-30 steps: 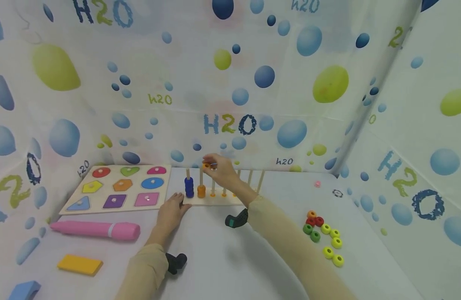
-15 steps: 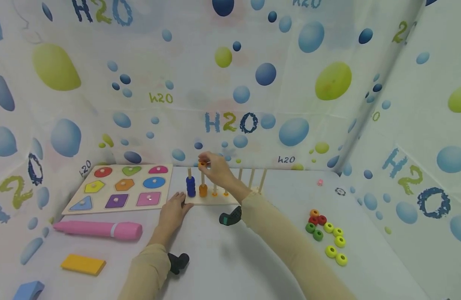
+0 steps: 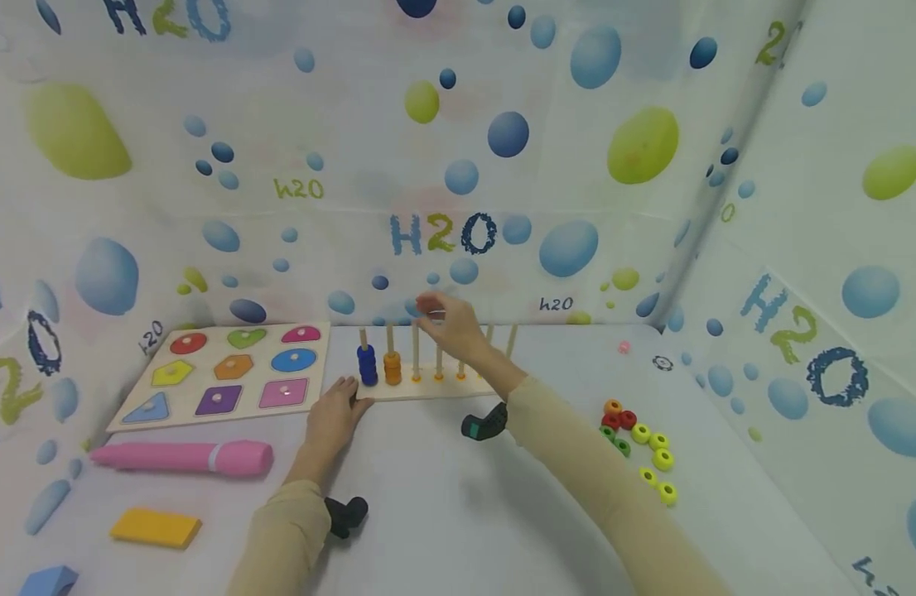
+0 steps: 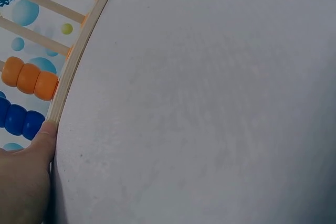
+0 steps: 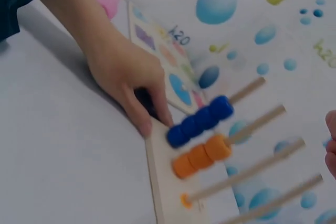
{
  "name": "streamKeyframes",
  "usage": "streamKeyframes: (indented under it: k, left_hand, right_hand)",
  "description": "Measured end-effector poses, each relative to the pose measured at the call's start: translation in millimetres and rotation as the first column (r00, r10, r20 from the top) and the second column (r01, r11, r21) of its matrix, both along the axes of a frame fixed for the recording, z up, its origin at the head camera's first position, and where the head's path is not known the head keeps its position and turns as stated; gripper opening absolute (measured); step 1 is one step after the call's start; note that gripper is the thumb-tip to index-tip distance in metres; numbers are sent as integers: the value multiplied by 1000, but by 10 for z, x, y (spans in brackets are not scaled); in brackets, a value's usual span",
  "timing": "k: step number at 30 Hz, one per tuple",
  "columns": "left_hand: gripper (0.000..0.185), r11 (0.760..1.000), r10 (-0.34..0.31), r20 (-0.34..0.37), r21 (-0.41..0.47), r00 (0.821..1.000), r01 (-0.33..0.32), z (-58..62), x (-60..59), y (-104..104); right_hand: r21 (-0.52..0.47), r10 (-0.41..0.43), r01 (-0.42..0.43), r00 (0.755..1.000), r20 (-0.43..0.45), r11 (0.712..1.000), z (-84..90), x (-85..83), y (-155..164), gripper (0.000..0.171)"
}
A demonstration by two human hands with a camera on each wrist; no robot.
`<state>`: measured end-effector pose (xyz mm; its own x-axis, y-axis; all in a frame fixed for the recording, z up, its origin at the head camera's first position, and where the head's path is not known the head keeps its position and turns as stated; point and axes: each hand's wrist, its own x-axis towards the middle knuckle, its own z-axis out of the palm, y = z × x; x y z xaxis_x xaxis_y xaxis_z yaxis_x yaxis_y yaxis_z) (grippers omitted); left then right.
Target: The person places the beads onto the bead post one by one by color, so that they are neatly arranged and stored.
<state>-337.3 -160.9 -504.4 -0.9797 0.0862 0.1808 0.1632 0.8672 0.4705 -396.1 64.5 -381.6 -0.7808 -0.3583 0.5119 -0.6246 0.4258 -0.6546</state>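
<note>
We see the orange bead gone from our right hand point(image 3: 446, 324), which lifts away empty with loose fingers; the orange stack point(image 3: 392, 367) now stands three high beside the blue stack point(image 3: 366, 365), mid-tabletop toward the far edge. Our left hand point(image 3: 335, 415) presses flat on the peg board point(image 3: 428, 389) corner, steadying it

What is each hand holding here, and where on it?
The left hand holds nothing; its fingertips rest on the left end of the peg board. The right hand is above the pegs, holding nothing.
</note>
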Motion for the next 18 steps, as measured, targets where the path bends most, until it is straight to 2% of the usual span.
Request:
streamKeyframes:
  k: [5, 8, 14, 18]
  left_hand:
    - [58, 1000, -3, -7, -3, 1000, 3, -5, 8, -9]
    - [58, 1000, -3, -10, -5, 1000, 3, -8, 8, -33]
    - [58, 1000, -11, -26, -3, 1000, 11, -14, -2, -31]
    - [58, 1000, -12, -22, -3, 1000, 12, -11, 1, -12]
  right_hand:
    - [-42, -89, 89, 996, -4, 995, -7, -11, 465, 29]
    - [-52, -170, 169, 985, -12, 984, -16, -15, 761, 28]
    - [-86, -327, 323, 944, -39, 943, -4, 17, 1368, 26]
    - [-99, -399, 397, 917, -5, 913, -80, 99, 1787, 27]
